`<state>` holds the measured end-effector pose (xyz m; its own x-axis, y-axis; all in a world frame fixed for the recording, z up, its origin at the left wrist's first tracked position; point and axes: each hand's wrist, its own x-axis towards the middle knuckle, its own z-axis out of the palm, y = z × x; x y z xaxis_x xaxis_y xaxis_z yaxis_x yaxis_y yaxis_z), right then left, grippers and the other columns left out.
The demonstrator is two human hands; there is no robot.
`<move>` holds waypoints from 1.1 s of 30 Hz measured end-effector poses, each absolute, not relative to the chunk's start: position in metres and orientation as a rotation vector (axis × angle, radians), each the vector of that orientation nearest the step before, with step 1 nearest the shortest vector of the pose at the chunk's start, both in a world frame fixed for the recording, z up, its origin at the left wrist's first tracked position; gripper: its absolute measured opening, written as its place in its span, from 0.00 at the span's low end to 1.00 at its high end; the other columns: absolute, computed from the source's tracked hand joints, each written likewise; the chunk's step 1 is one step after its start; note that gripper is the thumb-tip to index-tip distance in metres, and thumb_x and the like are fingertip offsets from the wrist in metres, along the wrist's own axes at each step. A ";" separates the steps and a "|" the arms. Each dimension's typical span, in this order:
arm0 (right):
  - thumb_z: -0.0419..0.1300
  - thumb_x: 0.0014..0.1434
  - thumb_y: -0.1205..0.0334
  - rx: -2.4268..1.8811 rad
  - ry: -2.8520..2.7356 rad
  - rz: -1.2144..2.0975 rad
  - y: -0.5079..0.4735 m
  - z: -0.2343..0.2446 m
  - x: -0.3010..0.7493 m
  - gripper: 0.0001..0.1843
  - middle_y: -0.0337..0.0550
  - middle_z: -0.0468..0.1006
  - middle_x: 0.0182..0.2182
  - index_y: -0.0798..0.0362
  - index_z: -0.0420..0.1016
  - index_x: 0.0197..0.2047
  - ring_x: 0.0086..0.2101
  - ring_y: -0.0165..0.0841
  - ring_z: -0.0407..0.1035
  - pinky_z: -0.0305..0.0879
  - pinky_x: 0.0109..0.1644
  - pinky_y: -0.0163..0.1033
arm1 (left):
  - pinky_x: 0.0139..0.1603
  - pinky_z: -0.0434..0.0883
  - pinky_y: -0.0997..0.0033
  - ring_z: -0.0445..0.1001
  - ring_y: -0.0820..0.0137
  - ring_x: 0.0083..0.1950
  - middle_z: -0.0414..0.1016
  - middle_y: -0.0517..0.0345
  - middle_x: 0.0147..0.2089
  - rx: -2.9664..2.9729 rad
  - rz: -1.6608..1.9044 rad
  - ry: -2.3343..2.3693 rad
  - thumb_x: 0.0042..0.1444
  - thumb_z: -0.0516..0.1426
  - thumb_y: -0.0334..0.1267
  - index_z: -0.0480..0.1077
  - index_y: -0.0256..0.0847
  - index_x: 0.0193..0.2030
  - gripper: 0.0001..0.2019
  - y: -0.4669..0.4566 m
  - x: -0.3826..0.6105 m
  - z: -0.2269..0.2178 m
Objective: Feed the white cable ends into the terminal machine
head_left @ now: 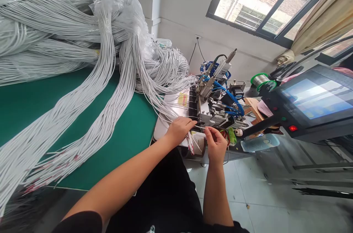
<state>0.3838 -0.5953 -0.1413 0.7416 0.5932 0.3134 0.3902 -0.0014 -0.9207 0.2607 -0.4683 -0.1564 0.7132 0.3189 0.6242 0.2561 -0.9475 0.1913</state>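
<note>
The white wire [200, 127] spans the gap between the hands, its long axis roughly left to right, just in front of the machine [204, 111]. It lies left of the right hand [217, 144], whose thumb and forefinger pinch it, and right of the left hand [179, 130], closed over it (palm hidden), above dangling wire ends [190, 144].

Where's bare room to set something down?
Green tabletop is bare between the draped wire bundles and the left forearm and in a strip between those bundles. Crowded: around left hand and right hand, beside wires and machine.
</note>
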 end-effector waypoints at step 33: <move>0.60 0.52 0.47 -1.851 -0.965 0.355 -0.578 -0.163 0.433 0.18 0.40 0.72 0.24 0.56 0.73 0.29 0.26 0.31 0.62 0.57 0.31 0.34 | 0.40 0.65 0.69 0.69 0.69 0.40 0.70 0.57 0.37 2.906 0.830 0.495 0.61 0.54 0.31 0.73 0.48 0.49 0.13 -0.466 0.265 -0.160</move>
<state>0.4330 -0.5782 -0.1631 0.6415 0.7489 0.1662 0.4622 -0.2044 -0.8629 0.2646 -0.4665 -0.1602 0.8012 0.3273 0.5009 0.2846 -0.9448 0.1621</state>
